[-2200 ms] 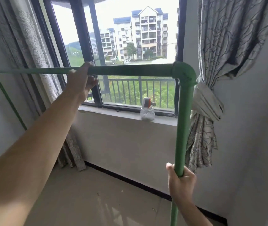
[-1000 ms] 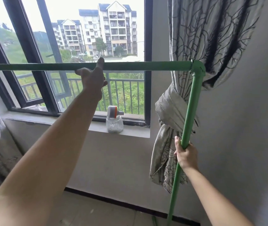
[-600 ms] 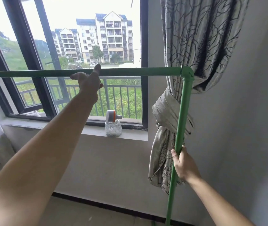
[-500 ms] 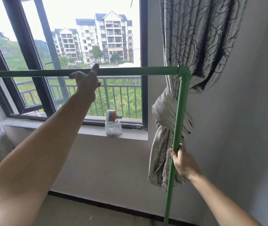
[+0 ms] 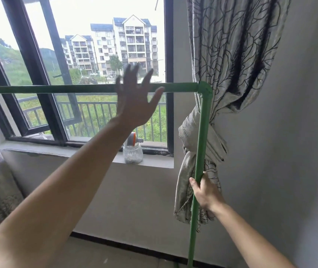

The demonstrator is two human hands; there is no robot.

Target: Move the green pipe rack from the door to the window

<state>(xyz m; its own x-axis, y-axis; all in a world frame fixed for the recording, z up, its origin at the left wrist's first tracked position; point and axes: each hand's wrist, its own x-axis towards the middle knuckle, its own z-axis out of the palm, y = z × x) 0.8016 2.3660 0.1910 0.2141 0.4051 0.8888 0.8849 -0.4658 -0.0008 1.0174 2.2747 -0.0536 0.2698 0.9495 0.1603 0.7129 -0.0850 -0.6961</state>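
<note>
We've got the green pipe rack (image 5: 200,144) parked right at the window (image 5: 96,74), top bar running left-right. Our left hand (image 5: 135,101) is splayed open just off that bar; right hand (image 5: 205,192) is clenched round the upright.

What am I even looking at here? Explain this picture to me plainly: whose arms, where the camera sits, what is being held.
There is no machine: the camera sits on a person's head, looking forward and down at their own bare arms. The right hand grips the upright post of a green pipe rack, standing in front of a window and a tied curtain. The left hand is spread open at the rack's top bar, gripping nothing. A glass spray bottle stands on the windowsill.
</note>
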